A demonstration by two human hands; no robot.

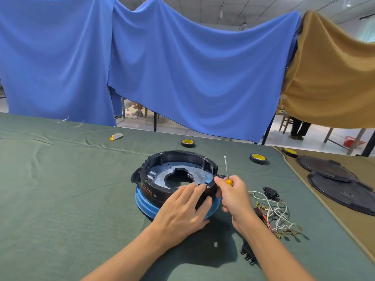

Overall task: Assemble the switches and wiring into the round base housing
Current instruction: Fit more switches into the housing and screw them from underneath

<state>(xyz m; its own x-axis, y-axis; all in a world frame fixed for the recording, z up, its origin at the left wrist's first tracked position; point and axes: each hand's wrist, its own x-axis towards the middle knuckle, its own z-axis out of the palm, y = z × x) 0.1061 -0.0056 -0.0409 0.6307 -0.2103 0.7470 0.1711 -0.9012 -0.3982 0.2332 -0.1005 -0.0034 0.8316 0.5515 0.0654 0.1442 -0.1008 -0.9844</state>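
Note:
The round base housing (162, 175), black with a blue lower ring and a grey metal floor, sits on the green cloth at centre. My left hand (182, 213) rests over its near rim with fingers spread on the black wall. My right hand (233, 197) grips a yellow-handled screwdriver (226, 171), shaft pointing up, just right of the housing. A bundle of white and red wiring (278, 216) with brass terminals lies to the right. A black socket part (271, 192) sits behind the wires, and a black switch (248, 254) lies partly under my right forearm.
Three tape rolls, one (187, 142) behind the housing, another (258, 158) at right and a third (289, 152) further right. Two black round covers (334, 179) lie on brown cloth at far right. A small grey and yellow tool (116, 136) sits at back left. Blue and brown sheets hang behind.

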